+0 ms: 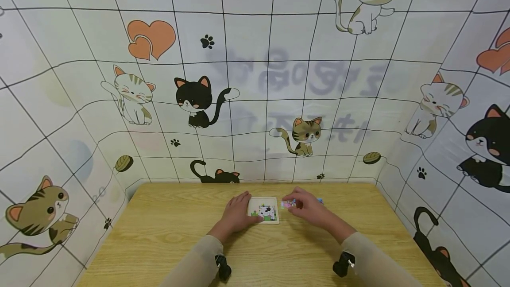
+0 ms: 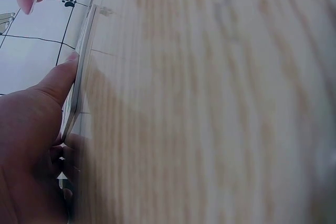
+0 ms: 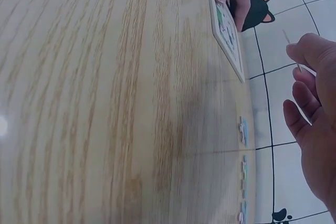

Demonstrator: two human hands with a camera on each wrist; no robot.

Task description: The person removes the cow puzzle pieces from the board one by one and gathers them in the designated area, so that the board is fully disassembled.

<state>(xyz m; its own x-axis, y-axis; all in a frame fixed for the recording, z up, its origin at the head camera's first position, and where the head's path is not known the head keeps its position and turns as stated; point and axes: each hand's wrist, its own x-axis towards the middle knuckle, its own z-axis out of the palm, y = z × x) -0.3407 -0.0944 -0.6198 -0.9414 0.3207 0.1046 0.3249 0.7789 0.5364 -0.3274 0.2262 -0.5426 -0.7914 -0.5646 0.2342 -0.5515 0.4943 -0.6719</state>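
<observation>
A small square puzzle board [image 1: 272, 200] with a cow picture in its lower part lies on the table. My left hand [image 1: 237, 213] holds it by the left side, the thumb on its near edge. In the left wrist view the thumb of that hand [image 2: 31, 114] presses along the board's rim [image 2: 79, 85]. To the right of the board, my right hand [image 1: 306, 207] pinches a thin puzzle piece with pink and purple colours [image 1: 287, 204]. The right wrist view shows this piece [image 3: 286, 36] edge-on between the thumb and fingers, raised off the table.
Three more flat puzzle pieces, one of them nearest the board [image 3: 243, 131], lie in a row on the wooden table [image 3: 131, 103]. One blue piece [image 1: 320, 200] shows past the right hand. A cat-patterned sheet [image 1: 251, 79] surrounds the table's back and sides.
</observation>
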